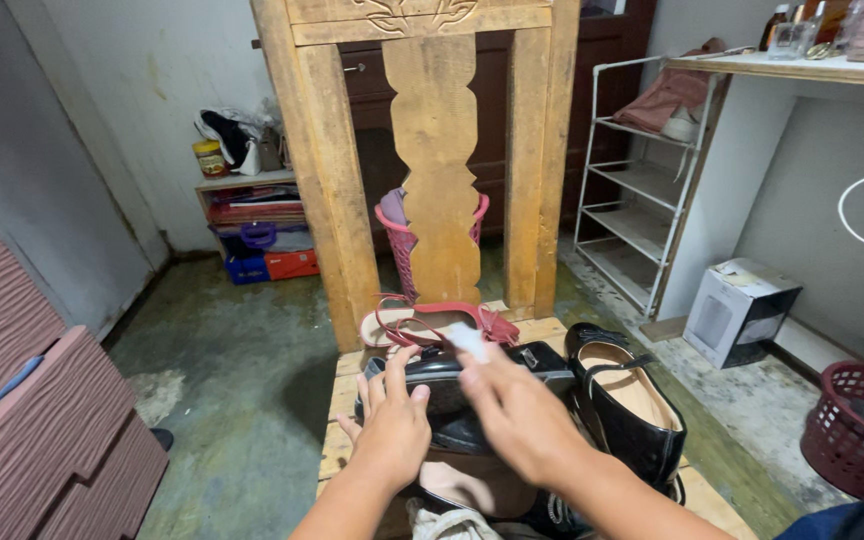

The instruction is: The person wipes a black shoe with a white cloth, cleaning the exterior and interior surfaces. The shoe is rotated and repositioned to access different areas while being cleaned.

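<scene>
Steadying a black shoe [462,390] on the chair seat [340,420], the left hand [392,425] cups its side, fingers spread. The right hand [517,410], blurred, pinches a white cloth [469,340] against its top; a black heel [627,400] stands just beside.

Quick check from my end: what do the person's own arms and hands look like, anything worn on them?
Both forearms are bare, with no sleeves in view. The left hand and right hand carry no gloves, rings, watch or bands that show. The right is motion-blurred, so fine detail there is unclear.
</scene>
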